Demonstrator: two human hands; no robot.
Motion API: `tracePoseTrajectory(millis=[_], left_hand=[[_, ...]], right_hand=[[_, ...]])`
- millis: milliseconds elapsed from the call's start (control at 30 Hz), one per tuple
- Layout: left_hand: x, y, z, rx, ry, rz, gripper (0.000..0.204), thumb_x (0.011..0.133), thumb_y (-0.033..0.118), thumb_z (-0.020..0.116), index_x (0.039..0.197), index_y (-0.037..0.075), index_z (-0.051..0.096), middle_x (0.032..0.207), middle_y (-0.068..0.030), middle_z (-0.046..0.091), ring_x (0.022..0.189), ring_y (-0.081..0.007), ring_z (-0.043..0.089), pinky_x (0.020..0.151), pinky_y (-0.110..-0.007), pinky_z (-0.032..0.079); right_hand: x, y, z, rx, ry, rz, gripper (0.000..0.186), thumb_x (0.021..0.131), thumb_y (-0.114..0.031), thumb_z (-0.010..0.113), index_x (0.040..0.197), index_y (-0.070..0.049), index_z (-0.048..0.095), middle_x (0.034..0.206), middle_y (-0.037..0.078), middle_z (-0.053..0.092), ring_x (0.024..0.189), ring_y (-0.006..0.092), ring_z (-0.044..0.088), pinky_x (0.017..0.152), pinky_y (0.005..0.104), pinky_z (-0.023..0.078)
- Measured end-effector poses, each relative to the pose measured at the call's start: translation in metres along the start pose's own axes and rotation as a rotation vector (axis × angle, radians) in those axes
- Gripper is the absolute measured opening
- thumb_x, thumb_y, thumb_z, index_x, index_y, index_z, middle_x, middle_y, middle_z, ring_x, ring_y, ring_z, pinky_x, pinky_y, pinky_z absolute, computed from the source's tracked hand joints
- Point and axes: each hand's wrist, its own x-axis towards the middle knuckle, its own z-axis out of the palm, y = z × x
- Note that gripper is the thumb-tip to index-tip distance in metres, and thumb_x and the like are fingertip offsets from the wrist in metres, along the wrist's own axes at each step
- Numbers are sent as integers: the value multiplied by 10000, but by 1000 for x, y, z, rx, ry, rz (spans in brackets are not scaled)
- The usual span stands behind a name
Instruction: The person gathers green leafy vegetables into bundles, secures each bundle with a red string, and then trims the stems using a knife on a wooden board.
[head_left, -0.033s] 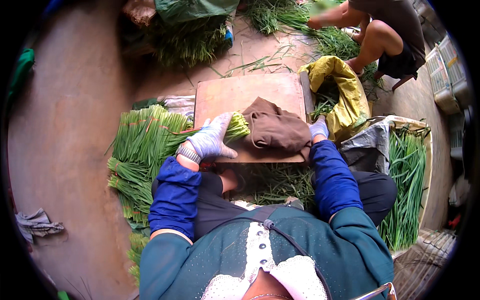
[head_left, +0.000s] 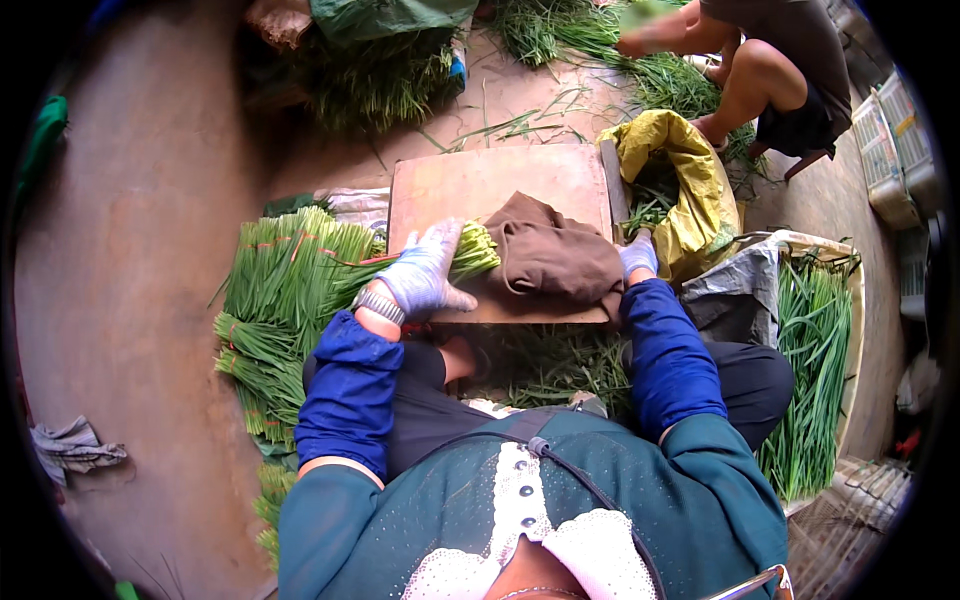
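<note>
My left hand (head_left: 425,272), in a pale glove with a metal watch at the wrist, has its fingers stretched out and the thumb apart. It lies against a bunch of long green chives (head_left: 474,250), whose pale cut ends point right over the wooden board (head_left: 485,180). A red tie shows beside that bunch. My right hand (head_left: 638,255), gloved too, is at the board's right edge, touching or close beside a crumpled brown cloth (head_left: 550,250). The fingers of this hand are mostly hidden.
Tied chive bunches (head_left: 285,265) are piled on the left. A yellow sack (head_left: 690,190) stands at the board's right, with a lined basket of greens (head_left: 812,370) nearer. Loose leaves (head_left: 560,365) lie under the board. A co-worker (head_left: 775,80) sits at the far right.
The fingers of my left hand have lifted and spread slightly. My right hand and the things around stay where they were.
</note>
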Motion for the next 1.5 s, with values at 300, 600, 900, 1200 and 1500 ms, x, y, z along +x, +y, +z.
tracePoseTrajectory(millis=[300, 600, 900, 1200, 1500], left_hand=[[40, -10, 30, 76, 153, -247, 1110, 647, 414, 851, 1501, -17, 288, 1153, -208, 652, 1092, -347, 630, 978, -441, 468], [9, -28, 40, 153, 63, -394, 1253, 624, 480, 869, 1538, -28, 180, 1288, -244, 575, 1210, -366, 570, 1082, -481, 373], [2, -40, 39, 21, 74, -410, 973, 632, 461, 841, 1390, 12, 428, 1185, -216, 651, 1096, -343, 644, 930, -427, 513], [-10, -42, 51, 77, 119, -453, 1218, 586, 499, 882, 1507, -7, 267, 1390, -198, 487, 1295, -333, 503, 1068, -479, 389], [10, -40, 55, 27, 45, -598, 727, 651, 395, 860, 1239, 86, 566, 1195, -152, 648, 1139, -326, 628, 963, -456, 493]], right_hand=[[12, -3, -36, 408, -54, -181, 463, 764, -271, 749, 1121, -10, 614, 956, 137, 697, 809, 217, 650, 744, 348, 521], [-73, -58, -117, 763, -118, -541, 295, 907, -83, 635, 1192, -69, 562, 842, 11, 589, 617, 96, 512, 531, 255, 453], [-235, -95, 7, 508, -342, -717, 165, 931, -174, 644, 960, -39, 552, 701, 133, 574, 638, 279, 599, 614, 421, 470], [-170, -110, -14, -28, -37, -887, 237, 943, -222, 582, 1108, -69, 508, 831, 246, 653, 793, 451, 638, 687, 541, 503], [-255, -144, -2, -138, -257, -829, 247, 955, -231, 544, 1096, -37, 487, 823, 289, 644, 794, 481, 634, 704, 567, 496]])
